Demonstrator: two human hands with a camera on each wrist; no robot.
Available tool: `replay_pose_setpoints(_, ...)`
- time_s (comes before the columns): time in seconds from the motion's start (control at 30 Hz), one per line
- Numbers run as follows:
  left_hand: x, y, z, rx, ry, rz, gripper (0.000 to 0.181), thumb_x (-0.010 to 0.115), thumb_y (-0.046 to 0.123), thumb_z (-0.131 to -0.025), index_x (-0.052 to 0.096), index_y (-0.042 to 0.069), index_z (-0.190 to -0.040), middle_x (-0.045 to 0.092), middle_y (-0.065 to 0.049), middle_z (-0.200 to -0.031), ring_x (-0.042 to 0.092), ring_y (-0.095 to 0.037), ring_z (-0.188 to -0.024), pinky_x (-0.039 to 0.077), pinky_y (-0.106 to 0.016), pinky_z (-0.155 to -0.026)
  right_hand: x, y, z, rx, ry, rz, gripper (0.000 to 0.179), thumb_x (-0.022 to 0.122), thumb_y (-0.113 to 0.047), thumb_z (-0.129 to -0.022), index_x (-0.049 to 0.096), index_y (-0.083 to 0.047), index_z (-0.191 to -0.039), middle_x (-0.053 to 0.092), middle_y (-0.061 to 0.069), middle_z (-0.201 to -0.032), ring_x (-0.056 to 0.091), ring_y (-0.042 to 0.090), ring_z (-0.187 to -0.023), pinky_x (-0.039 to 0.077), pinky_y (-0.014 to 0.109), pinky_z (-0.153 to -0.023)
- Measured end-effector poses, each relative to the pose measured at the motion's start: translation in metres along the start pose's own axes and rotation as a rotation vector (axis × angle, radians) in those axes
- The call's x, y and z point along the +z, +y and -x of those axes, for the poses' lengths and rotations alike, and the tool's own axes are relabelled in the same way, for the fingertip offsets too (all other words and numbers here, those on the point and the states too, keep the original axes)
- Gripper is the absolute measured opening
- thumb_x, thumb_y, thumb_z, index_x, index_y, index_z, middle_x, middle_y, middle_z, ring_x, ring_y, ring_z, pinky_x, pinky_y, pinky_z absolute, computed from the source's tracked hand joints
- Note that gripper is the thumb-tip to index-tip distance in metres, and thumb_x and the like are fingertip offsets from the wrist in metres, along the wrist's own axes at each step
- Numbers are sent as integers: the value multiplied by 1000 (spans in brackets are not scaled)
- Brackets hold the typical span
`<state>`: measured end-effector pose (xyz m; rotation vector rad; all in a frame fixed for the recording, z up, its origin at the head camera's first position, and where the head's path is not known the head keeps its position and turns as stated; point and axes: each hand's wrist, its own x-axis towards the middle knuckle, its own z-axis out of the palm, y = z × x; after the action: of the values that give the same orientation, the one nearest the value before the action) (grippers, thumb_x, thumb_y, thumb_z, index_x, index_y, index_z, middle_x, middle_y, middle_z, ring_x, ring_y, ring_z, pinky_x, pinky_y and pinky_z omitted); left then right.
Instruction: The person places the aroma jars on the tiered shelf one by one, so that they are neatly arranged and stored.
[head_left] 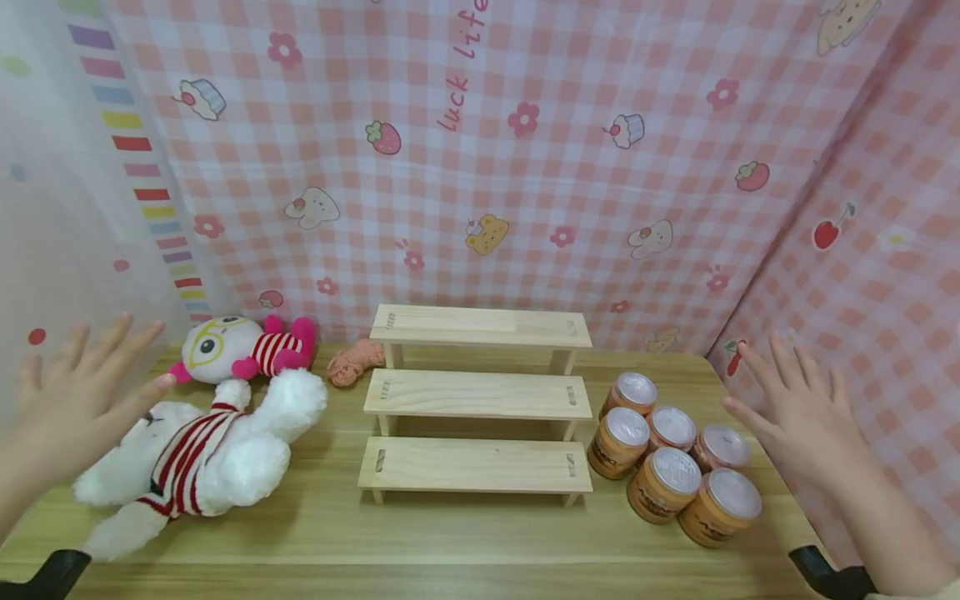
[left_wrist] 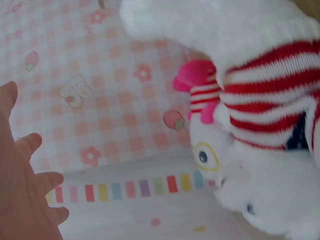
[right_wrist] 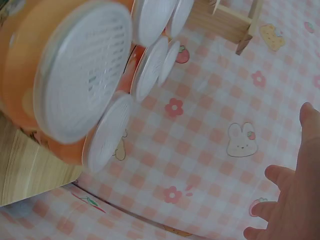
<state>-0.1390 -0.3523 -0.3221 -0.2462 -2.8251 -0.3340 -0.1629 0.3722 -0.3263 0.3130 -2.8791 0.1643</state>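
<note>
My left hand (head_left: 78,400) is raised with its fingers spread, above and left of a white plush toy (head_left: 202,458) in a red-striped sweater. Behind that lies a pink and white plush doll (head_left: 247,348) with yellow glasses. On the other side my right hand (head_left: 806,408) is held up, fingers apart, beside several orange jars (head_left: 666,485) with clear lids. Neither hand holds anything. In the left wrist view the plush toy (left_wrist: 270,95) appears beside the fingers (left_wrist: 30,145). The jars (right_wrist: 82,75) show large in the right wrist view, apart from the right hand (right_wrist: 295,195).
A three-step wooden rack (head_left: 476,465) stands in the middle of the wood-grain table (head_left: 450,542). A bundle of pink yarn (head_left: 355,362) lies to its left. A checked curtain (head_left: 450,167) hangs behind, with more curtain on both sides.
</note>
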Motion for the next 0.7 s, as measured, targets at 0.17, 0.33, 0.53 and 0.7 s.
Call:
replay_pose_setpoints(0.17, 1, 20, 9, 64, 92, 112, 66, 50, 30, -99, 17, 14, -154, 3, -18, -158, -14, -42, -140, -23, -67, -98, 2, -7, 10, -16, 38, -22, 76, 49, -46, -97, 9, -17, -155, -7, 21, -157, -13, 41, -140, -22, 63, -102)
replay_pose_setpoints(0.33, 7, 44, 18, 122, 191, 199, 65, 53, 24, -96, 24, 14, -153, 14, -20, -157, -4, -42, -142, -17, -67, -102, 6, -16, 20, -48, 115, -75, 74, 52, -42, -98, 13, -16, -155, 2, 23, -157, -5, 42, -141, -16, 64, -104)
replay_pose_setpoints(0.53, 22, 74, 30, 225, 312, 350, 64, 59, 14, -89, 34, 9, -148, 23, -11, -156, 7, -35, -143, -9, -66, -106, 14, -27, 34, -76, 251, -178, 67, 57, -32, -95, 27, -13, -152, 23, 29, -150, 18, 50, -135, -1, 69, -106)
replay_pose_setpoints(0.7, 33, 100, 38, 280, 334, 503, 68, 63, 7, -84, 36, 5, -146, 23, -9, -156, 7, -29, -143, -6, -59, -110, 25, -32, 46, -55, 344, -291, 57, 60, -19, -92, 41, -6, -144, 34, 29, -144, 27, 51, -130, 9, 73, -101)
